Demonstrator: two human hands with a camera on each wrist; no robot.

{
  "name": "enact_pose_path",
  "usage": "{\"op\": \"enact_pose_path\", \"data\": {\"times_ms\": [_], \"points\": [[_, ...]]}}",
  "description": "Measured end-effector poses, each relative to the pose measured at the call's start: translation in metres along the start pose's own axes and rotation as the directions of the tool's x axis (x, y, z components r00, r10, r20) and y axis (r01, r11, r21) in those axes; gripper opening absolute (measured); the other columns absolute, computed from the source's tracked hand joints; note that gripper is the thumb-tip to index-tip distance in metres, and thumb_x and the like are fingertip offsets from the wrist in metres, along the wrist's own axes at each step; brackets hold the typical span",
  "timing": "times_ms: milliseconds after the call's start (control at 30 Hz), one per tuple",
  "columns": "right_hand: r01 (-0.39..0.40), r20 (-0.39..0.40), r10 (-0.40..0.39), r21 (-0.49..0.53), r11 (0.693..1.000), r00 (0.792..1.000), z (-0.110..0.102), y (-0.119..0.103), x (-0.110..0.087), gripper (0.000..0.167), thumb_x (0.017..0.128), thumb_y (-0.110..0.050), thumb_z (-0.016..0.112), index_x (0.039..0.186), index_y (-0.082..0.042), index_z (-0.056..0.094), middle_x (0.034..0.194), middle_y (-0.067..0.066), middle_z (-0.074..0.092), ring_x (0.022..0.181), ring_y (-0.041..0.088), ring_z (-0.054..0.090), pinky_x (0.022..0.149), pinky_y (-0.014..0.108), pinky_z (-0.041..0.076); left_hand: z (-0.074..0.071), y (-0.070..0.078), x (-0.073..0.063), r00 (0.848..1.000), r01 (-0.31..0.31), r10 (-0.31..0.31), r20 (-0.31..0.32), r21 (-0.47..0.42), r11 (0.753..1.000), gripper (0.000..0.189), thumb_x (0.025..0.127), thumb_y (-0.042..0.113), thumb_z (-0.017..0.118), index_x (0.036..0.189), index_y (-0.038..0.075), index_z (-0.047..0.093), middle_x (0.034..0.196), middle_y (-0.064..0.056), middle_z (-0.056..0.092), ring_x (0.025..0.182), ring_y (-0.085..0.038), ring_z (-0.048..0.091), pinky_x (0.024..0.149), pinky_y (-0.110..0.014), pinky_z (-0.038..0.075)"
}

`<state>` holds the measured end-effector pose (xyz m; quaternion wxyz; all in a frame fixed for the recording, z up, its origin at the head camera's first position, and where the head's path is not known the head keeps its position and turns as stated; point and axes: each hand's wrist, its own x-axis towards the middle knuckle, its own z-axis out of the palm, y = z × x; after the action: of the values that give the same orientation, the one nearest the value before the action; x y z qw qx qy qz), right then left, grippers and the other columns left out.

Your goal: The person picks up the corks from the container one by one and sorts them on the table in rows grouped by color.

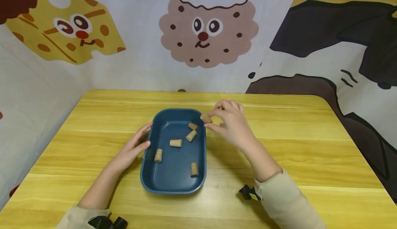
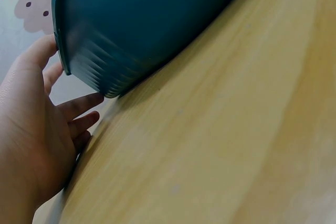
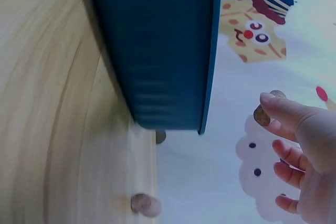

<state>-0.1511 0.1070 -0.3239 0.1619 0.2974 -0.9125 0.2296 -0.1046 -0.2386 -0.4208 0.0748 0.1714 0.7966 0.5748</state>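
A dark blue plastic tray [image 1: 173, 190] lies on the table with several tapered corks inside, among them one cork [image 1: 194, 169] at the near right and one cork [image 1: 158, 155] at the left. My left hand [image 1: 131, 149] rests against the tray's left side, thumb at the rim and loosely extended fingers along the outer wall [image 2: 152, 19]. My right hand [image 1: 231, 122] pinches a cork [image 1: 205, 118] between thumb and fingers, close over the tray's right rim. In the right wrist view, that cork [image 3: 262, 115] is partly covered by the thumb.
A blurred brownish stub [image 3: 143, 204] stands on the table near its far edge in the right wrist view. The wooden table [image 1: 279, 118] extends around the tray. Behind it hangs a printed cloth [image 1: 130, 73] with cartoon food figures. Black wrist devices sit at both beige sleeves [image 1: 285, 198].
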Motion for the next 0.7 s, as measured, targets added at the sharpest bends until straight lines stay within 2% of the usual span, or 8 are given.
{"op": "enact_pose_path", "data": {"times_ms": [167, 400, 700], "points": [[-0.050, -0.039, 0.051, 0.024, 0.998, 0.998, -0.007, 0.011, -0.010, 0.025, 0.078, -0.028, 0.081, 0.094, -0.010, 0.075, 0.105, 0.006, 0.056, 0.101, 0.028, 0.045, 0.091, 0.049, 0.028, 0.000, 0.000, 0.001, 1.000, 0.000, 0.000, -0.001, 0.014, 1.000, 0.058, 0.102, 0.014, 0.046, 0.153, 0.027, 0.023, 0.147, -0.020, 0.033, 0.132, -0.036, 0.034, 0.099, -0.048, 0.035], [-0.126, -0.065, 0.128, 0.029, 0.992, 0.990, -0.013, 0.030, -0.023, 0.026, 0.079, -0.025, 0.081, 0.094, -0.006, 0.073, 0.105, 0.009, 0.056, 0.102, 0.031, 0.045, 0.088, 0.050, 0.028, 0.001, 0.000, 0.000, 1.000, -0.003, 0.003, -0.008, -0.004, 1.000, 0.058, 0.102, 0.013, 0.046, 0.154, 0.025, 0.023, 0.147, -0.022, 0.033, 0.132, -0.038, 0.033, 0.098, -0.061, 0.030], [-0.269, -0.076, 0.273, 0.053, 0.962, 0.959, -0.013, 0.045, -0.040, 0.026, 0.078, -0.022, 0.081, 0.093, -0.003, 0.072, 0.106, 0.013, 0.058, 0.105, 0.034, 0.044, 0.090, 0.054, 0.026, 0.001, 0.000, 0.000, 1.000, 0.000, 0.000, -0.011, -0.008, 1.000, 0.058, 0.102, 0.014, 0.047, 0.153, 0.025, 0.024, 0.147, -0.022, 0.032, 0.133, -0.039, 0.031, 0.099, -0.060, 0.029]]}}
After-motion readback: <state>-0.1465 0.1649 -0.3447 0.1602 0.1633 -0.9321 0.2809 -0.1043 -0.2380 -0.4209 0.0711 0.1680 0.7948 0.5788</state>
